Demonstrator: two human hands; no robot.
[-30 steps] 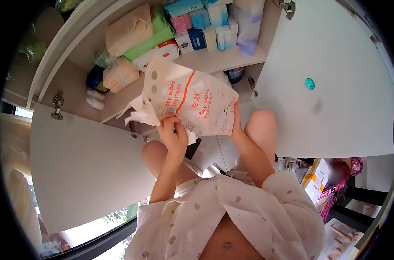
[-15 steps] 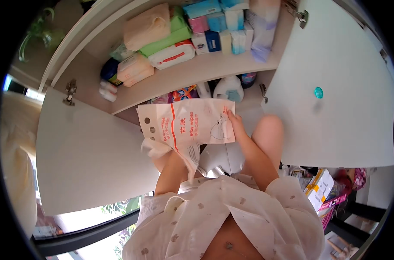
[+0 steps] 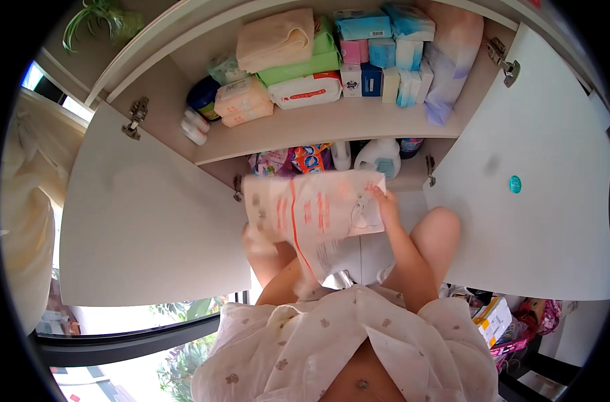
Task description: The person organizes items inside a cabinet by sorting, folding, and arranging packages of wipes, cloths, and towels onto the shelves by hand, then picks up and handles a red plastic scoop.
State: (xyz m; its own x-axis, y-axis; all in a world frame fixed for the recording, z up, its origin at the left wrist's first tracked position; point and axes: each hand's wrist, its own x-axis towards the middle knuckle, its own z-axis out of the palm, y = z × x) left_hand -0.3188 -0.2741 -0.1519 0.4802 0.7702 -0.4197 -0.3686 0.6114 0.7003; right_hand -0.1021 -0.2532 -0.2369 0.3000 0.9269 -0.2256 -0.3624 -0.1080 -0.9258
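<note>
A pale pink baby wipes bag (image 3: 332, 208) with red print and a red stripe is spread across the middle of the view, slightly blurred. My right hand (image 3: 385, 206) grips its right edge, thumb on the printed face. My left forearm (image 3: 279, 281) reaches up behind the bag's left part, where a loose flap hangs down. The bag and motion blur hide my left fingers, so their grip cannot be made out.
An open cabinet stands ahead, with its left door (image 3: 157, 228) and right door (image 3: 526, 181) swung wide. Its upper shelf (image 3: 332, 130) holds a folded towel (image 3: 276, 41), wipes packs (image 3: 305, 90) and small boxes (image 3: 371, 80). Below are a white jug (image 3: 379, 159) and colourful packets (image 3: 310, 159).
The view has shifted, so the cabinet and bag appear farther right and lower. The bag's printing has become blurred with motion. My right hand still grips its right edge.
</note>
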